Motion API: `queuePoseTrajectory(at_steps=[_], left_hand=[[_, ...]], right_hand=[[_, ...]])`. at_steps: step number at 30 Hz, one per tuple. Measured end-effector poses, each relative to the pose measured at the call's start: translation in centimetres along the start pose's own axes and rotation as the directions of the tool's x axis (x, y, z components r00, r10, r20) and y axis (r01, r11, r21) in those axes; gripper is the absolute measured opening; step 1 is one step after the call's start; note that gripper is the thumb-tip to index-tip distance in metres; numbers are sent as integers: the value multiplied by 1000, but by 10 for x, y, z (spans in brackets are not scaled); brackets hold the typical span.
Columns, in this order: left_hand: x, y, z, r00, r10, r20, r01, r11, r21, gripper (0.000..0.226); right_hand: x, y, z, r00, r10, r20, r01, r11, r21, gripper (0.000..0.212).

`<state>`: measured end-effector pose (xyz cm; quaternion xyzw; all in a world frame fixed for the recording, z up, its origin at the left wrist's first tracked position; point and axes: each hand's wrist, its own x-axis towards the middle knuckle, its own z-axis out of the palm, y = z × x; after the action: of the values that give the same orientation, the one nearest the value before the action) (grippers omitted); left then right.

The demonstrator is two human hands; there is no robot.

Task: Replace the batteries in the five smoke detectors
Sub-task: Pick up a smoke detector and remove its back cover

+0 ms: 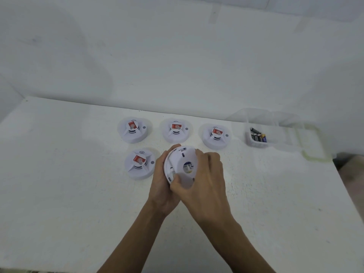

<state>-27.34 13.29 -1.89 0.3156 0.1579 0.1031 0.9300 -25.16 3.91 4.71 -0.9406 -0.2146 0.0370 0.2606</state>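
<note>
I hold one white smoke detector [182, 164] tilted above the table, its back plate with a round hole facing me. My left hand [160, 182] cups its left rim from below. My right hand [204, 178] grips the right side, thumb pressed on the back plate. Three more detectors stand face up in a back row: the left detector [133, 130], the middle detector [175, 131], the right detector [215, 135]. Another detector [139, 163] sits in front at the left. Each carries a red label. Several batteries [258, 136] lie in a clear box [275, 134] at the right.
The white table [78, 194] ends at a back edge against a white wall. A clear lid with a yellowish rim [313, 152] lies beside the box, near the table's right edge.
</note>
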Motion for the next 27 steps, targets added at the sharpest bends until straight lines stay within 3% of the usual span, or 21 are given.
queuePoseTrajectory(at_steps=[3,8,11,15,21,23,25,27], left_hand=[[1,4,3,1000,0,8,0,999,-32,46],[2,7,7,999,39,5,-40,999,8,61],[2,9,14,999,54,5,-54,998,34,69],[2,10,15,998,54,-21,-54,998,-15,61],[0,10,4,999,-21,36,27,984,-176,43],[1,12,2,996,-36,86,53,977,-206,45],[3,14,1,991,-55,126,86,963,-257,42],[5,15,-1,986,-62,153,104,953,-284,40]], right_hand=[[-3,-2,0,996,-44,-75,45,999,14,79],[-7,2,6,895,-144,-423,173,985,30,74],[-9,2,7,841,-182,-509,225,974,23,69],[-3,7,3,800,-193,-568,265,963,46,61],[12,23,-16,840,-134,-525,303,919,251,53],[12,32,-17,885,-74,-459,285,866,410,43],[14,43,-16,941,78,-328,153,769,621,27],[15,59,-11,960,242,-141,-37,607,794,17]])
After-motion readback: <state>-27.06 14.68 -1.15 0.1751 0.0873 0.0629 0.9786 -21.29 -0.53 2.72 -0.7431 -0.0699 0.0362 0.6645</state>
